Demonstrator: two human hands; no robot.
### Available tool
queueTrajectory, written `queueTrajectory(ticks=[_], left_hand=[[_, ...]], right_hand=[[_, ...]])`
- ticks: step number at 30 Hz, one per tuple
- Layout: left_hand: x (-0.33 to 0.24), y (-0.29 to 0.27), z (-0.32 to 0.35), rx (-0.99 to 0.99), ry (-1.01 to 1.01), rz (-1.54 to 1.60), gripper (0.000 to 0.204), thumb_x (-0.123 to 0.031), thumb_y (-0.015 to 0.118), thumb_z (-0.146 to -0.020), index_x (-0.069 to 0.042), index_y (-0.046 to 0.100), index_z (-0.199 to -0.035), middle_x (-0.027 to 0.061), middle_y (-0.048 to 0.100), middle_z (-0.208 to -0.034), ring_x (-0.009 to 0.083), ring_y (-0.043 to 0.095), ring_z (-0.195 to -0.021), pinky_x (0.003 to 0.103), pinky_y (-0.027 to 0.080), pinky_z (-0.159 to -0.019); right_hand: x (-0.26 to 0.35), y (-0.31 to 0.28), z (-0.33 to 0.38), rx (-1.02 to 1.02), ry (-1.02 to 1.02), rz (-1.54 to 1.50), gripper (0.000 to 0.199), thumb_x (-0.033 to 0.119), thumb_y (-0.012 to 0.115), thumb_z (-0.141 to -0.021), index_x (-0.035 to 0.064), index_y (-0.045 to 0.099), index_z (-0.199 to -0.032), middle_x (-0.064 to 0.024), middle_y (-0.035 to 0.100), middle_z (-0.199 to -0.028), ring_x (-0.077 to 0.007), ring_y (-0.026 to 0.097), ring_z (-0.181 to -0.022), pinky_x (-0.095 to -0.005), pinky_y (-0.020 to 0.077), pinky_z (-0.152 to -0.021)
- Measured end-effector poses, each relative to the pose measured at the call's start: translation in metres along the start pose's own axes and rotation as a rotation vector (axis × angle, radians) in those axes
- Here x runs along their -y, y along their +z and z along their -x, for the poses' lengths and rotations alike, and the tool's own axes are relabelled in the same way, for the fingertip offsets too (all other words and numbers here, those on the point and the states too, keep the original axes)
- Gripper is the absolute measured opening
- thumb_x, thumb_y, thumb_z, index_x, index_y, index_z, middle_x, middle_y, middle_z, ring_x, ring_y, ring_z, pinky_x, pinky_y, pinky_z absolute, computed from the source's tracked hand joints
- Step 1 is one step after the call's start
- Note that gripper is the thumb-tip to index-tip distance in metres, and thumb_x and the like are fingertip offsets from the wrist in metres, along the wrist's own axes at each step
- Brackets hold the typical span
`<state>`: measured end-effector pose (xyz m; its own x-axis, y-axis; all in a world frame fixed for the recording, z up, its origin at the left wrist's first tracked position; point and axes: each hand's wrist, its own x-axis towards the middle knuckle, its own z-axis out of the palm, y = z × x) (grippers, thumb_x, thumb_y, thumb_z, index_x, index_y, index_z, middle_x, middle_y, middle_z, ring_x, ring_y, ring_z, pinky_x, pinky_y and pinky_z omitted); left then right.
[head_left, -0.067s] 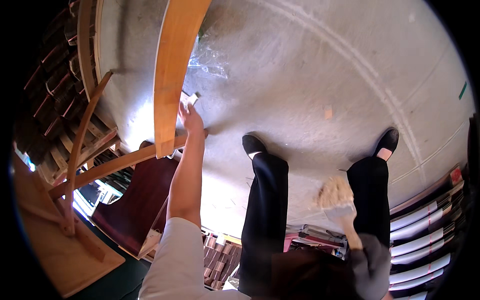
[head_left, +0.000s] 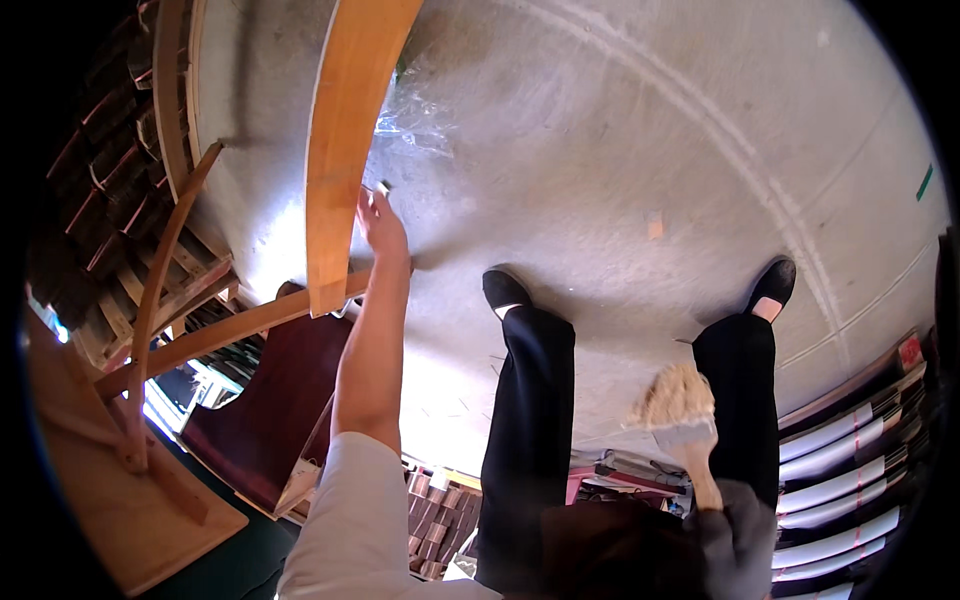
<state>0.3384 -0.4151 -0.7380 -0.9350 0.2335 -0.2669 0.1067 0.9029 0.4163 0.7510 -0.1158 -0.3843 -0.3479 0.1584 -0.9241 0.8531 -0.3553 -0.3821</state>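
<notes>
A long, curved orange-brown wooden board (head_left: 350,130) stretches from the top edge down to left of centre. Close against its right edge, my left hand (head_left: 382,228) is bare and closed round a small pale flat piece (head_left: 383,188), mostly hidden by the fingers and the board. I cannot make out what kind of piece it is. My right hand (head_left: 738,535), in a dark grey glove, grips the wooden handle of a wide brush (head_left: 682,405) at the lower right. Its shaggy tan bristles point upward, away from the hand.
A wooden crossbar (head_left: 235,333) passes under the board. Left lie stacked dark wooden pieces (head_left: 110,170) and a dark red panel (head_left: 285,400). Clear plastic film (head_left: 415,120) rests on the concrete floor (head_left: 600,130). Bundled white-edged strips (head_left: 830,490) stand at right.
The pale piece has turned and slipped further out of sight behind my left fingers and the board. In my right hand, the brush has shifted slightly.
</notes>
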Motion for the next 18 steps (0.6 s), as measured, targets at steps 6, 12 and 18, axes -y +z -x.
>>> queueTrajectory(ticks=[6, 12, 18], left_hand=[[-0.11, 0.038, -0.051, 0.057, -0.409, 0.91, 0.032, -0.04, 0.049, -0.1, -0.011, 0.047, -0.114, 0.0057, 0.053, -0.077, 0.0122, 0.047, -0.062, 0.026, 0.038, -0.054], [-0.113, 0.054, -0.079, 0.102, -0.369, 0.943, 0.014, -0.021, 0.045, -0.102, -0.01, 0.043, -0.093, 0.0045, 0.047, -0.069, 0.0124, 0.045, -0.055, 0.026, 0.035, -0.044], [-0.132, 0.068, -0.052, 0.059, -0.425, 0.752, 0.019, -0.018, 0.05, -0.096, -0.01, 0.046, -0.079, 0.0031, 0.05, -0.066, 0.0132, 0.046, -0.05, 0.026, 0.036, -0.041]], right_hand=[[-0.009, 0.029, 0.032, -0.108, 0.12, -0.28, 0.028, 0.019, 0.049, -0.1, -0.0023, 0.061, -0.115, -0.0028, 0.062, -0.078, -0.0083, 0.054, -0.067, -0.0235, 0.0464, -0.062], [-0.023, 0.023, 0.022, -0.25, -0.005, -0.105, 0.031, 0.019, 0.05, -0.1, -0.0008, 0.06, -0.121, -0.007, 0.065, -0.081, -0.0135, 0.059, -0.069, -0.0273, 0.0486, -0.062], [-0.043, 0.027, 0.034, -0.508, -0.029, -0.237, 0.032, 0.018, 0.051, -0.097, -0.0044, 0.057, -0.119, -0.012, 0.065, -0.087, -0.0185, 0.06, -0.072, -0.0306, 0.048, -0.064]])
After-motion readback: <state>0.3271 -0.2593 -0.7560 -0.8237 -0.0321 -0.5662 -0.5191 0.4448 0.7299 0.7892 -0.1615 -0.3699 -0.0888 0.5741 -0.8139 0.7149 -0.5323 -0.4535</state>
